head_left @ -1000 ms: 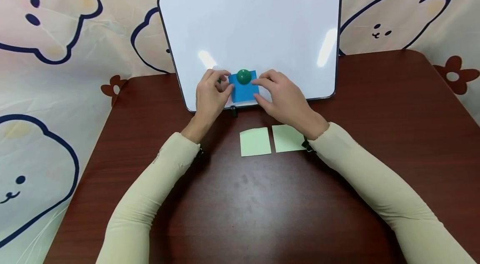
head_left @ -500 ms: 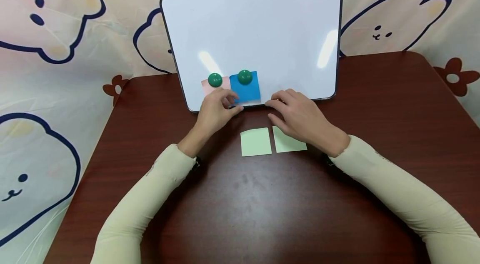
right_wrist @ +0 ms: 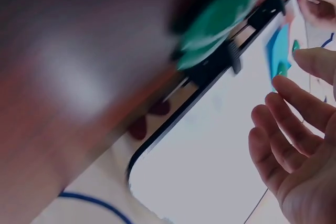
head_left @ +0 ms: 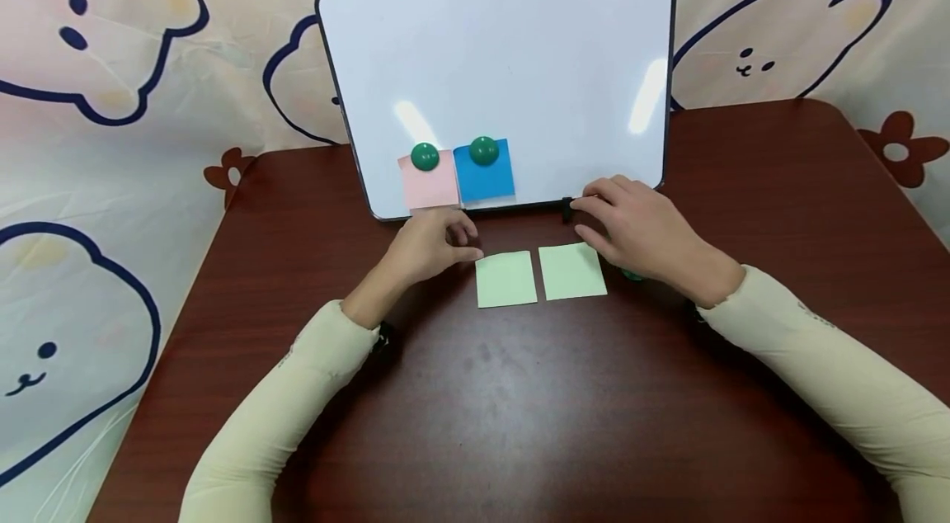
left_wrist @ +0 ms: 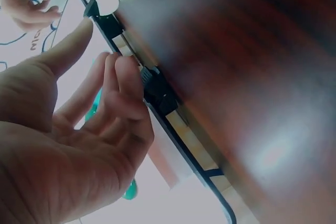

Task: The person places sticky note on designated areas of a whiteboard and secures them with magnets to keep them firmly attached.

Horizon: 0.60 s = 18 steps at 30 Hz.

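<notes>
In the head view my left hand (head_left: 434,247) hovers at the left edge of a pale green sticky note (head_left: 506,280), its fingers loosely bent around nothing. My right hand (head_left: 641,226) is over the table near the second green sticky note (head_left: 572,271), thumb and fingers apart. Below it a green magnet (right_wrist: 220,19) lies on the table, mostly hidden in the head view. On the whiteboard (head_left: 564,77), a pink sticky note (head_left: 430,183) is under one round green magnet (head_left: 425,157), and a blue sticky note (head_left: 486,178) under another green magnet (head_left: 484,150).
The whiteboard leans upright at the back of the dark wooden table (head_left: 475,407), with black feet (head_left: 566,209) at its lower edge. Behind stands a cloth backdrop (head_left: 67,160) printed with cartoon animals.
Both hands have come away from the blue note on the board. The left has moved down toward the green notes, the right down and to the right. The pink note has come fully into view.
</notes>
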Available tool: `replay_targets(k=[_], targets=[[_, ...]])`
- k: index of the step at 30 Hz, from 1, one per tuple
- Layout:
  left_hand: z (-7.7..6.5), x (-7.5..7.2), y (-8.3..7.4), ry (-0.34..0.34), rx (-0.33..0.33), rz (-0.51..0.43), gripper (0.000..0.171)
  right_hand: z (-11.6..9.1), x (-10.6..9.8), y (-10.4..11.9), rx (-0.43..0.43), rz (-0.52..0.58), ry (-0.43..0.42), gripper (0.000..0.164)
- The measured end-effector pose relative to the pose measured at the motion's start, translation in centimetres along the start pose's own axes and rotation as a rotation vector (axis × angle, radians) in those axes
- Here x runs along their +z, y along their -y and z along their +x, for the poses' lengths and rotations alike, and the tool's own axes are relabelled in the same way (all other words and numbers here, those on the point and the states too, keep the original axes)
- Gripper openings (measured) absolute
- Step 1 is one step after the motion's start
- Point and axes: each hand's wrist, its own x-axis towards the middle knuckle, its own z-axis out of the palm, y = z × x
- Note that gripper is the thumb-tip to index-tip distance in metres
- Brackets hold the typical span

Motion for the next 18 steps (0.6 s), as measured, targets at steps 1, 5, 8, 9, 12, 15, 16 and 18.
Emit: replay_targets(k=[1,5,8,9,12,15,16,18], targets=[[-0.1,0.1,-0.1,0.013,0.006,0.014,0.027,-0.3,-0.2,-0.3,0.008,-0.002,0.008,0.032],[-0.3,0.3,-0.4,0.059,0.032,0.056,0.029,-1.3,-0.9,-1.9,0.048,-0.002,0.023,0.034],[-0.1,0.6,-0.7,0.089,0.05,0.076,0.029,-2.2,-1.3,-3.3,0.069,-0.006,0.021,0.035],[-0.1,0.6,-0.7,0.098,0.053,0.081,0.028,-2.5,-1.4,-3.8,0.069,-0.011,0.021,0.035],[0.1,0.7,-0.8,0.121,0.056,0.093,0.027,-3.2,-1.5,-4.8,0.047,-0.025,0.033,0.036],[0.2,0.7,-0.8,0.142,0.059,0.099,0.024,-3.5,-1.5,-5.4,0.011,-0.028,0.061,0.038],[0.2,0.7,-0.9,0.148,0.059,0.101,0.023,-3.5,-1.4,-5.4,0.003,-0.023,0.076,0.038],[0.3,0.7,-1.0,0.156,0.059,0.106,0.021,-3.4,-1.3,-5.4,0.001,-0.002,0.121,0.04]])
